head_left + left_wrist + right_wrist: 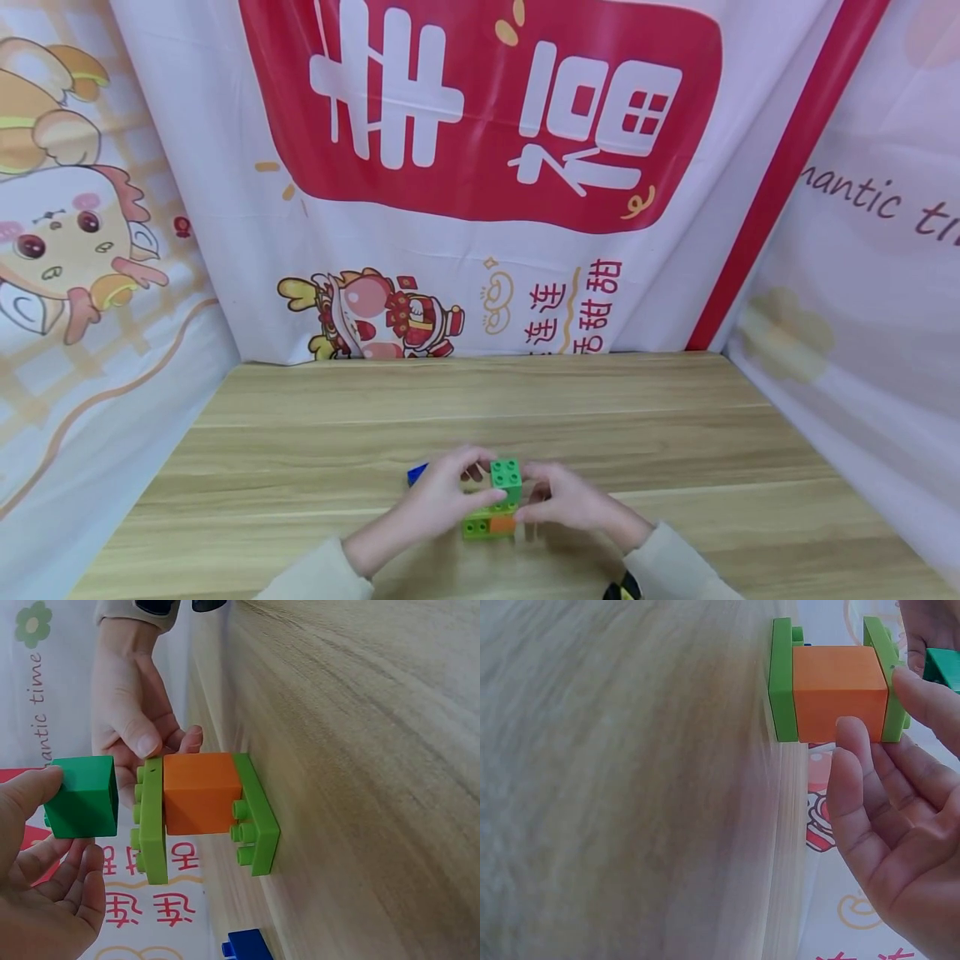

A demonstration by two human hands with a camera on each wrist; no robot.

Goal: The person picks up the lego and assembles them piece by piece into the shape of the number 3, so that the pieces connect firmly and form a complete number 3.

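In my left hand (444,498) a green toy building brick (84,799) is pinched between thumb and fingers, raised above a small stack. The stack has a lime-green plate (262,825) at table level, an orange block (201,793) on it and a second lime-green plate (154,832) on top. A gap shows between the green brick and the upper plate's studs. To the right of the stack is my right hand (567,497), its thumb tip at the end of the upper plate. Its fingers (847,780) are loosely bent beside the orange block.
A blue brick (417,473) lies on the wooden table (300,442), partly behind my left hand. Printed cloth curtains (480,250) enclose the table at the back and both sides. A small black and yellow item (622,588) is by my right sleeve.
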